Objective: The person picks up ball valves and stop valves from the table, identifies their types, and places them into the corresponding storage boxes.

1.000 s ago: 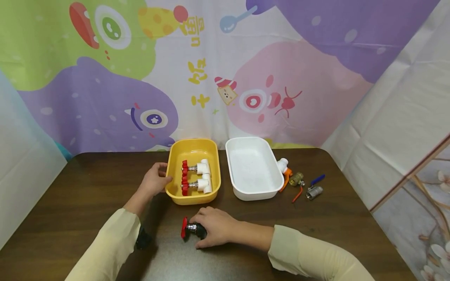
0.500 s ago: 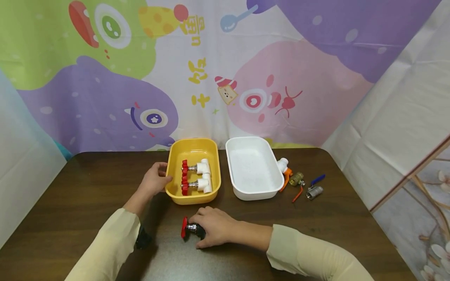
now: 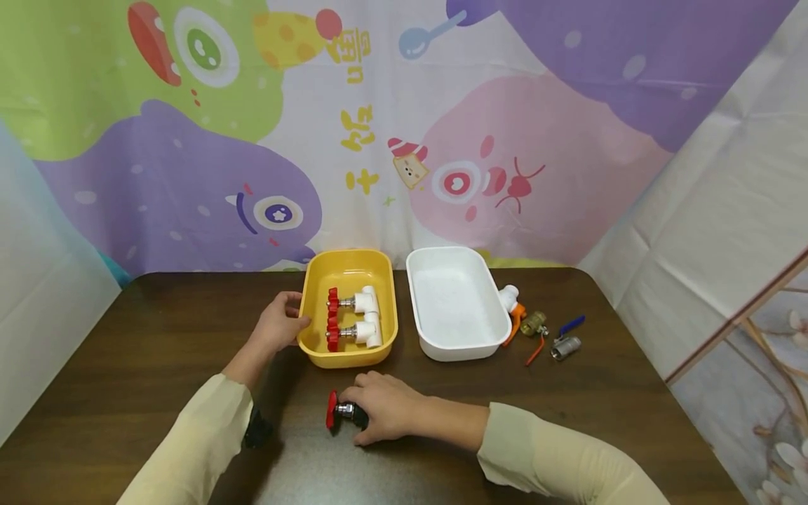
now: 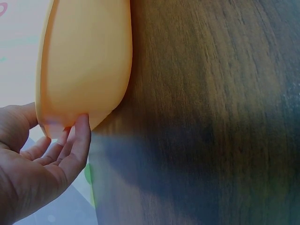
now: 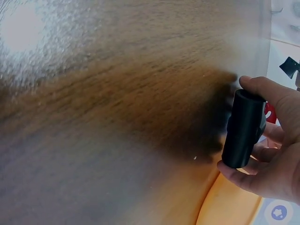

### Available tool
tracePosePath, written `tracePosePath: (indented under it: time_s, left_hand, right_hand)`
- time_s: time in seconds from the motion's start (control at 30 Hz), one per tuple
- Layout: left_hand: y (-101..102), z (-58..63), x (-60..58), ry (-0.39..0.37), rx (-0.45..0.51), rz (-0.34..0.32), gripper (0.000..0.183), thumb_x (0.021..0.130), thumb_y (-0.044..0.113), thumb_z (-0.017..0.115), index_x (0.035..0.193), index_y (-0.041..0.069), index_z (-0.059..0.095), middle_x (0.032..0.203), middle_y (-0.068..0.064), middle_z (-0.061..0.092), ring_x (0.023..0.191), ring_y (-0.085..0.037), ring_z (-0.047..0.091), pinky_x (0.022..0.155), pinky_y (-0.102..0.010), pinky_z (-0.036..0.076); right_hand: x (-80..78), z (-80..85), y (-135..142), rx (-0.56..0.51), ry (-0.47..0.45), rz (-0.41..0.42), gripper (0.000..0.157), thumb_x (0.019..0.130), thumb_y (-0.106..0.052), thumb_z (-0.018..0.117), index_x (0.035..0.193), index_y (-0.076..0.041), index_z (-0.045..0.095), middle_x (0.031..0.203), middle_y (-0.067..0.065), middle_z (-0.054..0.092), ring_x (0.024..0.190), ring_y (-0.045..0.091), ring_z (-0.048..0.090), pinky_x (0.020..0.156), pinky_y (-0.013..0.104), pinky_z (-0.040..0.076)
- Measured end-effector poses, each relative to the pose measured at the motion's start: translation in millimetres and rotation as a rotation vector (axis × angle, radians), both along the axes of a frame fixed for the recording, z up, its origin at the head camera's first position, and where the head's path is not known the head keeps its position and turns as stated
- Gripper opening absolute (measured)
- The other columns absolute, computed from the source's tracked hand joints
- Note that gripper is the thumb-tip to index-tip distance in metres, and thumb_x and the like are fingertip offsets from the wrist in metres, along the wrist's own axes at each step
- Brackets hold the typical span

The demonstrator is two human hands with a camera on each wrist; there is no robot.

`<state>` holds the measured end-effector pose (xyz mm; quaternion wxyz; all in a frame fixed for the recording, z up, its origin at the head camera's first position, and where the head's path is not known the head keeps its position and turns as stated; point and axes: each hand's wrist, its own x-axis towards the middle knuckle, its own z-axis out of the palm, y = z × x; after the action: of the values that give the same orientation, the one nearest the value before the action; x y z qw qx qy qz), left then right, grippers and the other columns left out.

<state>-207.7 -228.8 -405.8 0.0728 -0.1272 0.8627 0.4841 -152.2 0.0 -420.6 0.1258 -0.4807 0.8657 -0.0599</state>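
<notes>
My left hand [image 3: 276,326] is at the left side of a yellow tray [image 3: 347,360]. In the left wrist view its thumb is at the rim and its fingertips rest against the outer wall, pinching the edge. Inside the tray lie two white stop valves [image 3: 366,330] with red handwheels, side by side. In front of the tray, my right hand [image 3: 390,408] grips a black stop valve [image 5: 243,129], thumb on one end of its body and fingers on the other. Its red handwheel [image 3: 331,411] and metal stem point left; the palm hides part of the body in the head view.
Right of the yellow tray stands a white tray [image 3: 463,351]. Beyond it lie a white valve with an orange handle [image 3: 516,315], a brass valve with a red lever [image 3: 534,324] and a silver valve with a blue lever [image 3: 564,346]. A printed curtain [image 3: 360,224] hangs behind the table.
</notes>
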Motion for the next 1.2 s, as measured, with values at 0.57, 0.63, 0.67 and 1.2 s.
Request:
tracePosePath:
  time_s: [0.57,0.63,0.67,1.2]
  left_hand:
    - [0.6,0.4,0.2,0.011,-0.003,-0.002,0.054,0.093,0.011,0.055,0.139,0.003,0.029,0.12,-0.025,0.046,0.098,-0.035,0.059,0.073,-0.037,0.059]
    - [0.7,0.3,0.3,0.012,0.002,-0.003,0.053,0.093,0.01,0.055,0.139,0.003,0.029,0.12,-0.026,0.047,0.099,-0.036,0.059,0.073,-0.036,0.059]
    - [0.9,0.2,0.3,0.014,0.002,-0.006,0.053,0.093,0.01,0.055,0.139,0.002,0.029,0.12,-0.026,0.046,0.099,-0.036,0.059,0.072,-0.037,0.059]
    - [-0.9,-1.4,1.8,0.042,0.007,-0.026,0.053,0.093,0.01,0.054,0.138,0.001,0.029,0.118,-0.026,0.047,0.097,-0.036,0.061,0.072,-0.037,0.059]
  right_hand:
    - [-4.0,17.7,4.8,-0.078,0.005,0.03,0.055,0.073,-0.042,0.076,0.122,-0.022,0.059,0.1,-0.006,0.057,0.092,0.006,0.05,0.074,0.015,0.044]
    - [-4.0,20.7,5.0,-0.083,0.013,0.033,0.056,0.073,-0.042,0.076,0.122,-0.022,0.059,0.1,-0.005,0.058,0.093,0.006,0.051,0.074,0.015,0.044]
    - [-4.1,22.2,5.0,-0.084,0.017,0.034,0.056,0.073,-0.042,0.076,0.122,-0.021,0.059,0.101,-0.005,0.058,0.093,0.006,0.051,0.075,0.015,0.044]
    - [-12.5,46.0,8.0,-0.124,0.044,0.041,0.057,0.074,-0.041,0.076,0.124,-0.02,0.057,0.116,-0.003,0.058,0.102,0.008,0.052,0.088,0.019,0.047]
